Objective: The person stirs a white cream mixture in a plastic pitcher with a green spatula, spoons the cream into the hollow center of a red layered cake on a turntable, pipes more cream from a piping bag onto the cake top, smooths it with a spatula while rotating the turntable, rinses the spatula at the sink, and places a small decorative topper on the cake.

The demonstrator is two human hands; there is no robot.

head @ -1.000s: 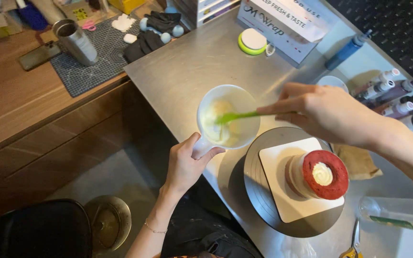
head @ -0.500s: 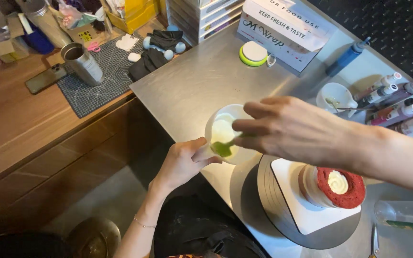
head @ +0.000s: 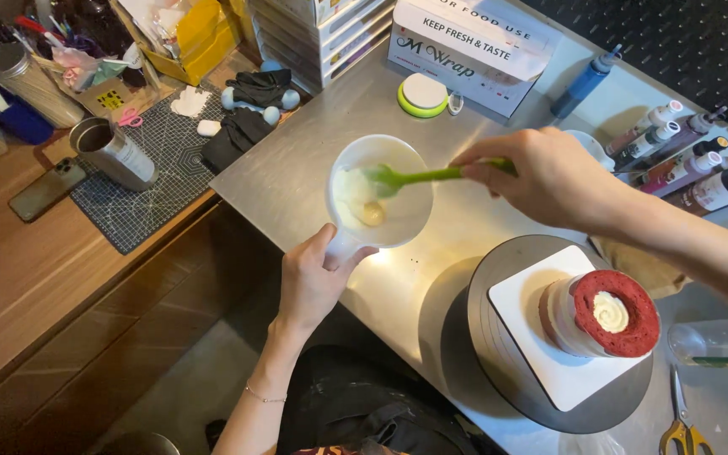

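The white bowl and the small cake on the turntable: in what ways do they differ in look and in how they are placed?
The white bowl is tilted, held at its lower edge by the left hand; the cake stands free on a white square board. The bowl is all white with pale cream inside; the cake has a red top with a white centre. The green spatula in the right hand reaches into the bowl; nothing touches the cake. Both are round.

Cake-decorating kitchen: steel worktop (head: 313,160), turntable (head: 482,337), colouring bottles (head: 676,160).
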